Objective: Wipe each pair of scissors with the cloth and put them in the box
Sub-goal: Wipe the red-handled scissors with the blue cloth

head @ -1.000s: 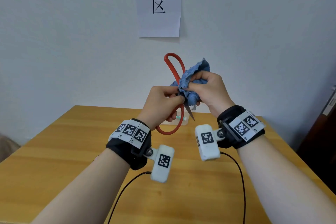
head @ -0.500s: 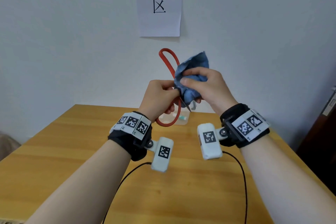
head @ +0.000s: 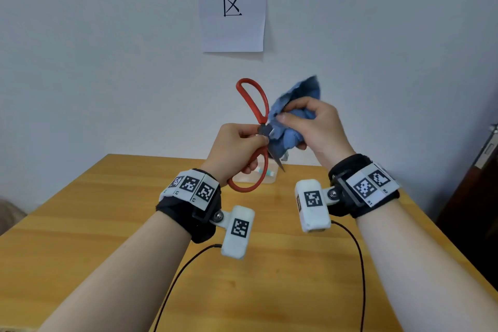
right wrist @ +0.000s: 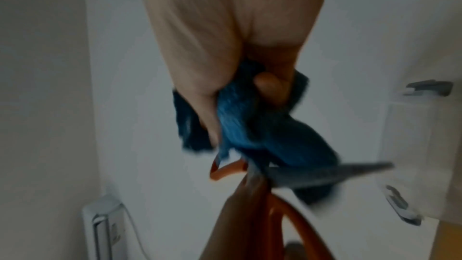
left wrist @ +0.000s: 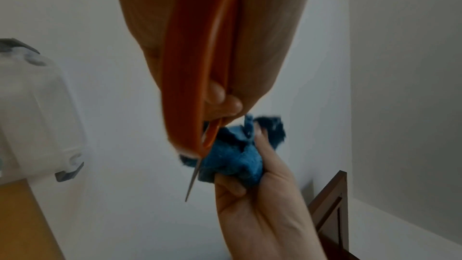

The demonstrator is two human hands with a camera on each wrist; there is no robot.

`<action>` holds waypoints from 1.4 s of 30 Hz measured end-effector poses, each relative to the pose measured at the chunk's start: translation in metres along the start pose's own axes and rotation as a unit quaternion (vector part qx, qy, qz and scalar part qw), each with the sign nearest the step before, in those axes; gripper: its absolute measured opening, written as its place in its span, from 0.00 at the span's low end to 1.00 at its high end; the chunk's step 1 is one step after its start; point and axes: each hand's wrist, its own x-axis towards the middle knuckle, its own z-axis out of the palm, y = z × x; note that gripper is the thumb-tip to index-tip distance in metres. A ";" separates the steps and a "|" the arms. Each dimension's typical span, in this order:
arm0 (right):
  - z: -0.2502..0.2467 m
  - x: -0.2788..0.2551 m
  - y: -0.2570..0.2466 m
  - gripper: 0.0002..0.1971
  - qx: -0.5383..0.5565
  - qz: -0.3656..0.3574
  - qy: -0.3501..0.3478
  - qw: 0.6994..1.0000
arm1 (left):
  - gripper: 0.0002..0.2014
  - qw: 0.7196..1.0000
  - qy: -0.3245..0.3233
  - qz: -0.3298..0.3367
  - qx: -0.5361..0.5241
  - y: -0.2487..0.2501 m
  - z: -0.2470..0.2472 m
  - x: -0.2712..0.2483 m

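Note:
Red-handled scissors (head: 253,105) are held up in front of the wall, one loop up, one loop down, dark blade tip (head: 279,163) pointing down. My left hand (head: 237,148) grips them at the pivot and lower handle (left wrist: 192,78). My right hand (head: 312,127) clutches a bunched blue cloth (head: 292,116) pressed against the blades just right of the pivot. The cloth (left wrist: 235,157) wraps the blade (right wrist: 325,173) in both wrist views. A clear plastic box (head: 256,175) sits on the table behind the hands, mostly hidden.
A wooden table (head: 80,224) runs to a white wall with a paper sign (head: 233,3). Black cables (head: 358,264) trail from the wrist cameras across the tabletop. A dark wooden door frame (head: 471,210) stands at the right.
The right hand has slid the cloth up and to the right along the scissors, baring the pivot. The scissors tilted slightly, top loop leaning left, and both hands rose a little.

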 end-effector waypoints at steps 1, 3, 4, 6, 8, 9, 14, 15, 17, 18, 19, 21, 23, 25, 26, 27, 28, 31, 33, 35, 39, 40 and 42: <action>0.004 -0.002 0.000 0.07 -0.020 0.006 -0.042 0.999 | 0.08 1.000 -0.004 0.005 0.000 0.000 0.001 0.000; 0.008 -0.003 0.004 0.07 -0.019 0.019 -0.071 0.997 | 0.09 1.000 -0.021 0.017 0.007 0.002 0.001 0.000; 0.007 -0.002 0.008 0.08 -0.003 0.021 -0.060 0.998 | 0.09 0.999 -0.028 0.022 0.008 0.002 0.001 -0.001; 0.002 0.003 0.014 0.06 0.006 0.019 -0.001 1.000 | 0.09 0.999 -0.034 0.024 0.003 0.002 -0.001 -0.002; -0.006 0.007 0.019 0.05 -0.013 0.010 0.075 0.997 | 0.09 0.999 -0.032 0.013 -0.002 0.000 -0.004 -0.005; -0.010 0.009 0.020 0.04 -0.014 0.008 0.098 0.995 | 0.09 1.000 -0.028 0.007 -0.005 -0.001 -0.005 -0.006; -0.008 -0.002 0.007 0.06 0.023 0.030 0.003 0.999 | 0.14 1.000 0.016 -0.008 -0.022 -0.005 -0.006 -0.002; -0.004 -0.006 0.005 0.06 -0.009 0.031 -0.035 0.999 | 0.14 0.999 0.020 -0.008 -0.028 -0.006 -0.005 0.000; 0.005 -0.012 0.001 0.07 -0.066 0.011 -0.081 0.995 | 0.14 0.999 0.018 -0.005 -0.042 -0.006 -0.003 0.001; 0.008 -0.013 -0.001 0.07 -0.073 0.000 -0.086 0.994 | 0.14 0.999 0.017 -0.003 -0.049 -0.006 -0.001 0.001; 0.009 -0.012 -0.001 0.08 -0.073 -0.002 -0.088 0.993 | 0.14 0.998 0.020 -0.001 -0.058 -0.006 0.000 0.001; 0.007 -0.010 -0.002 0.08 -0.085 0.015 -0.105 0.991 | 0.11 0.996 0.034 0.006 -0.079 -0.005 0.000 0.001; 0.002 -0.008 0.003 0.08 -0.154 0.044 -0.142 0.977 | 0.10 0.994 0.060 0.011 -0.093 -0.005 -0.004 0.003; -0.003 -0.011 0.013 0.07 -0.238 0.066 -0.178 0.952 | 0.09 0.992 0.084 0.017 -0.097 -0.002 -0.012 0.007; -0.005 -0.013 0.018 0.08 -0.255 0.073 -0.181 0.947 | 0.09 0.991 0.090 0.020 -0.092 -0.001 -0.016 0.009; -0.007 -0.013 0.021 0.08 -0.252 0.082 -0.170 0.949 | 0.09 0.992 0.092 0.023 -0.083 -0.001 -0.019 0.010; -0.009 -0.012 0.021 0.08 -0.233 0.089 -0.153 0.956 | 0.09 0.993 0.091 0.027 -0.071 -0.001 -0.020 0.011; -0.012 -0.006 0.008 0.08 -0.153 0.088 -0.099 0.979 | 0.09 0.996 0.077 0.026 -0.038 -0.007 -0.018 0.010; -0.011 -0.002 -0.003 0.08 -0.116 0.059 -0.076 0.989 | 0.10 0.997 0.070 0.021 -0.031 -0.012 -0.013 0.009; -0.005 -0.001 -0.009 0.08 -0.106 0.038 -0.085 0.990 | 0.10 0.998 0.055 0.018 -0.035 -0.014 -0.007 0.008; 0.009 -0.003 -0.001 0.08 -0.106 0.030 -0.107 0.988 | 0.10 0.995 0.056 0.013 -0.084 -0.010 -0.002 0.009; 0.009 -0.004 0.005 0.07 -0.103 0.037 -0.106 0.988 | 0.10 0.994 0.066 0.013 -0.090 -0.009 -0.004 0.010; 0.005 -0.007 0.022 0.06 -0.155 0.063 -0.133 0.977 | 0.10 0.993 0.086 0.018 -0.085 -0.009 -0.011 0.012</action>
